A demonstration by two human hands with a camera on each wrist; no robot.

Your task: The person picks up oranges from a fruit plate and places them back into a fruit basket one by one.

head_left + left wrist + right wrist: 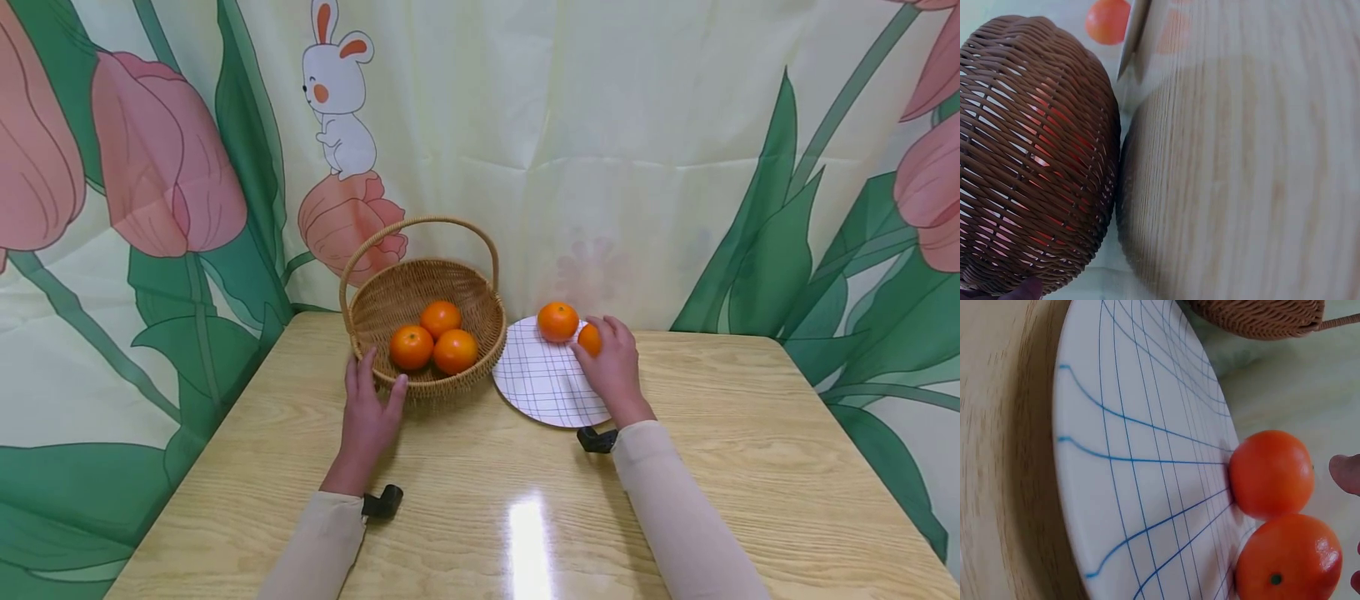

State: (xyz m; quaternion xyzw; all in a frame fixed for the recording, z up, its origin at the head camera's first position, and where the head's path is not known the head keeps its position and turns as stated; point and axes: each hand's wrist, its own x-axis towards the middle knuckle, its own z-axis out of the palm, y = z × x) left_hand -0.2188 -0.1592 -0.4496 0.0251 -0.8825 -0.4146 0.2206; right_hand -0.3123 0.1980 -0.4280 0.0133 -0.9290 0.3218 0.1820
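My left hand (pixel 369 421) is at the front left of a wicker basket (pixel 397 287), with spread fingers touching its rim and a fingertip (pixel 1027 290) low beside the weave in the left wrist view. Three mandarins lie inside the basket, one of them in front on the left (pixel 411 347). To the right, two mandarins sit on a round white plate with blue grid lines (pixel 551 387). Over the right-hand mandarin (pixel 590 339) reaches my right hand (pixel 613 367), partly covering it. The right wrist view has the thumb (pixel 1346 474) apart from both mandarins. The other mandarin (pixel 1271 475) touches its neighbour.
A wooden table (pixel 480 500) carries everything. The basket's tall arched handle (pixel 431 220) stands upright. Close behind basket and plate hangs a curtain (pixel 600 167) printed with tulips and a rabbit. Each wrist wears a black camera strap.
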